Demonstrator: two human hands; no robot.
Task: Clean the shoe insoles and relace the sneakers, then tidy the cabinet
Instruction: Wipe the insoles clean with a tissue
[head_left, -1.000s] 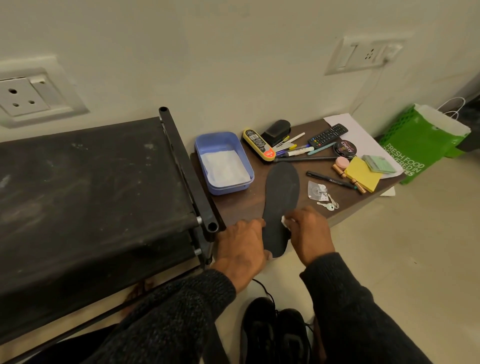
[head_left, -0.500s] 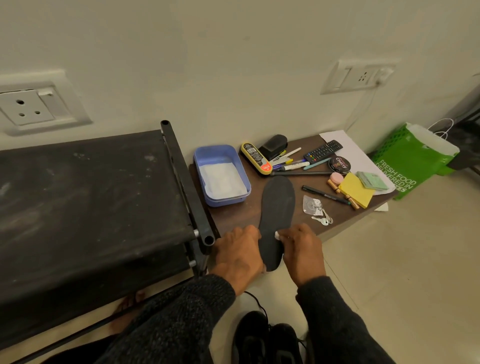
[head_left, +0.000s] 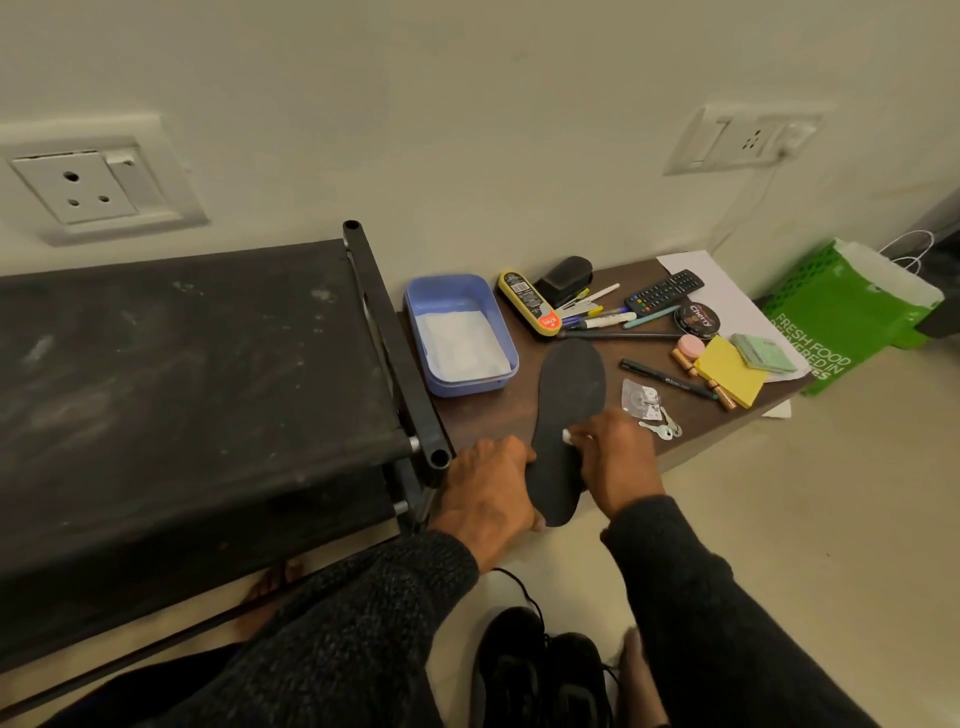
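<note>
A black insole (head_left: 569, 410) lies lengthwise on the low brown table (head_left: 488, 415), its heel end hanging over the front edge. My left hand (head_left: 488, 488) grips the insole's left edge near the heel. My right hand (head_left: 613, 462) pinches a small white wipe (head_left: 568, 435) and presses it on the insole's right side. Two black sneakers (head_left: 540, 675) stand on the floor below, a loose black lace (head_left: 519, 584) curling above them. A blue tub (head_left: 460, 335) holding white material sits at the table's left.
A black shoe rack (head_left: 197, 384) stands at the left, its corner post close to my left hand. Pens, a remote (head_left: 664, 291), a polish tin (head_left: 696, 321), sticky notes (head_left: 730, 376) and keys (head_left: 662, 428) crowd the table. A green bag (head_left: 841, 317) stands on the floor at right.
My right hand with the wipe has slid a little up the insole. The left hand keeps its hold. The camera has tilted up slightly.
</note>
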